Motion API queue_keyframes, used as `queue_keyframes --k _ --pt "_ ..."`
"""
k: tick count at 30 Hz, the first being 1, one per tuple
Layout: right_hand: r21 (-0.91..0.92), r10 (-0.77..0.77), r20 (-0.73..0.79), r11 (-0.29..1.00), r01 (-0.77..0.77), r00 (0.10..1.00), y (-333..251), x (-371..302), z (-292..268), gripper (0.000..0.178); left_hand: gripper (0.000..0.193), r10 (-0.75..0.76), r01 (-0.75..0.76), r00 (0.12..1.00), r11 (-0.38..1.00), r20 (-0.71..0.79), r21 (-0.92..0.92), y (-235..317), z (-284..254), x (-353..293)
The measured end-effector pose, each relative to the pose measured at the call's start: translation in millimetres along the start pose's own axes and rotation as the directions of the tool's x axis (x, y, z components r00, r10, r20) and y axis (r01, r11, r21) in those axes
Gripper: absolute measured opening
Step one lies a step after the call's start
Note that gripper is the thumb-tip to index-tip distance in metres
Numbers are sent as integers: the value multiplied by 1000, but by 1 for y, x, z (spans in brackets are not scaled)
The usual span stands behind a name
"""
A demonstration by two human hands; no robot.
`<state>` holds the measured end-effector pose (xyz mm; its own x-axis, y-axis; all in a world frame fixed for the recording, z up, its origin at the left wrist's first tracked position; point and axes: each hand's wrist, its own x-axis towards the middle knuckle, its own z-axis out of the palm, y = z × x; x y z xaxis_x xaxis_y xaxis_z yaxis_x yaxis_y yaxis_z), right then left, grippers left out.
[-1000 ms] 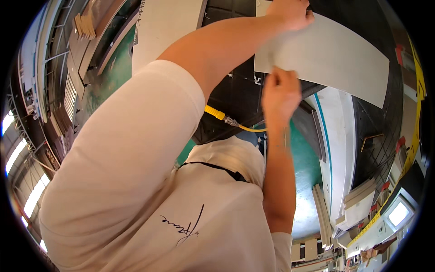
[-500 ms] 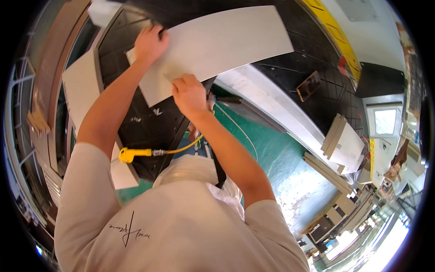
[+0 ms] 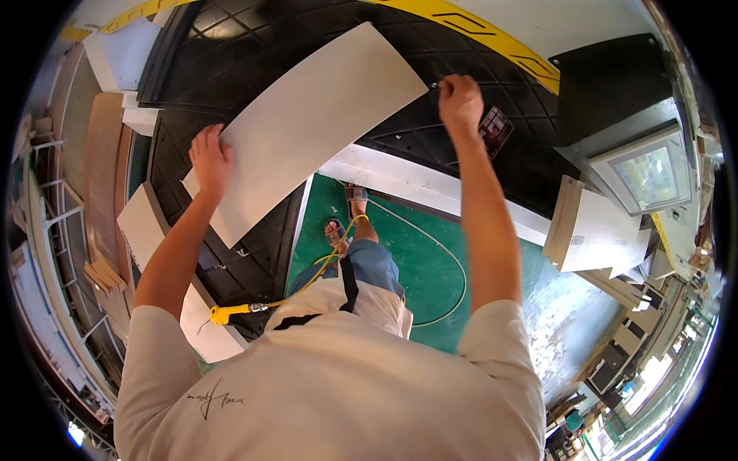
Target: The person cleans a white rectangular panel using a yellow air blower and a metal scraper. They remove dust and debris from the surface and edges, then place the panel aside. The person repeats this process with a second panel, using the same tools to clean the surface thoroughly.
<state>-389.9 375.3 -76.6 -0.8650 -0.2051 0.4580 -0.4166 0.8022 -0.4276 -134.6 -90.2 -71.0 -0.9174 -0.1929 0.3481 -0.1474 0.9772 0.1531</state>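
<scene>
A long white panel (image 3: 315,115) lies slantwise across the black worktop (image 3: 261,46), its near right edge beside a white ledge. At its left part, my left hand (image 3: 211,161) closes over the far left edge, thumb toward the panel's face. My right hand (image 3: 461,106) is beyond the panel's right corner, above the black surface and apart from the panel. Its fingers are pinched together; a tiny shiny bit shows by the fingertips, too small to name.
A phone (image 3: 496,131) lies right of my right hand. A yellow air blow gun (image 3: 229,313) with a yellow hose rests on the left near a white board (image 3: 142,223). Stacked panels (image 3: 588,230) and a framed screen (image 3: 646,169) stand at the right. A yellow rail (image 3: 469,29) runs behind.
The panel has turned, its right end swinging nearer. My right hand has left the panel's near edge and moved right, past its corner. My left hand stays at the panel's left part.
</scene>
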Motion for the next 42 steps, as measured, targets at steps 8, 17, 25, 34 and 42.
queue_keyframes --k 8,17,25,34,42 --pt "507 302 510 651 -565 806 -121 -150 -28 21 92 150 -95 872 986 466 -138 186 -1 23" --pt "400 275 744 548 -735 610 -116 -243 -45 24 87 122 -129 856 991 502 -21 202 -10 20" --pt "305 390 693 604 -736 607 -96 -231 -62 21 37 78 24 872 980 484 -200 172 -166 96" --pt "401 269 653 670 -625 708 -121 -189 -82 17 28 207 330 676 773 707 -542 90 -98 164" --pt "521 169 359 779 -348 918 -160 -107 -39 14 36 -38 246 885 883 463 -399 56 11 133"
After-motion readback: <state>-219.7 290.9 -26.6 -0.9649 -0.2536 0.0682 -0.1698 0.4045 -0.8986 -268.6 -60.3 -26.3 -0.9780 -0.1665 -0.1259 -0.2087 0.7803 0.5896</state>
